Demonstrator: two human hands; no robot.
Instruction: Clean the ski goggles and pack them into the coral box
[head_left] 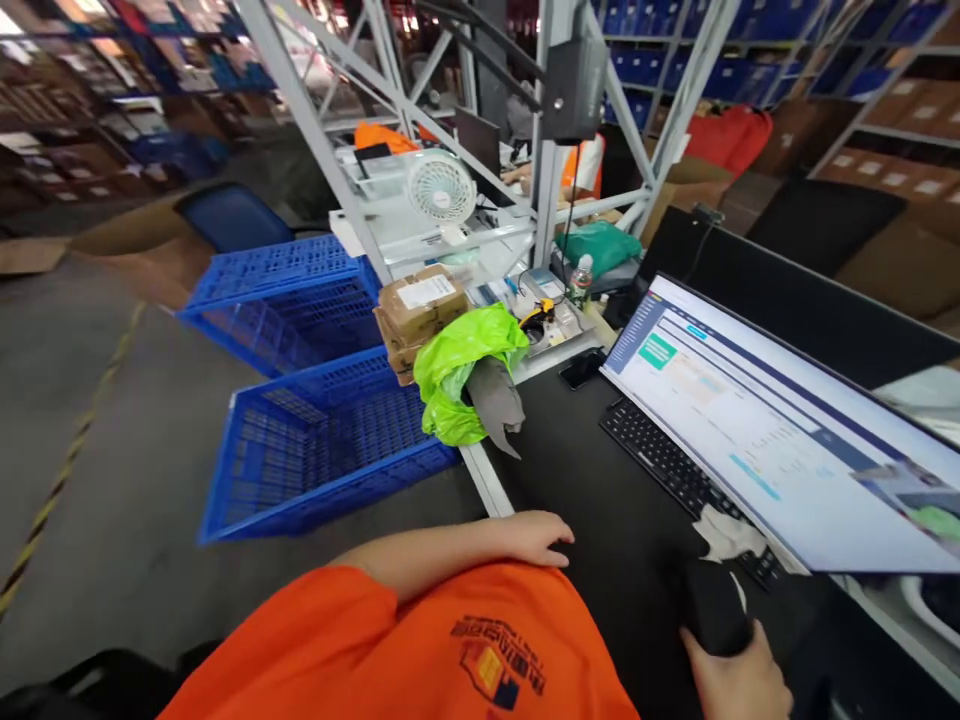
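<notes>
My left hand (538, 538) rests at the near edge of the black tabletop (592, 480), fingers loosely apart and holding nothing. Low on the right, my right hand (739, 672) is closed around a black handheld scanner (714, 606), whose far side hides part of the fingers. Just beyond the scanner, a crumpled whitish piece (729, 533) lies over the black keyboard (667, 460). Ahead of my left hand sits a bright green plastic bag (457, 365) with dark grey material (495, 398) poking from its opening.
Two blue crates (322, 510) stand left of the table. Taped brown parcels (424, 305) are stacked beside the bag. A large monitor (750, 430) fills the right side; a phone (582, 369) lies near it. Behind are a white fan (441, 190), a bottle (581, 280) and metal framing (546, 190).
</notes>
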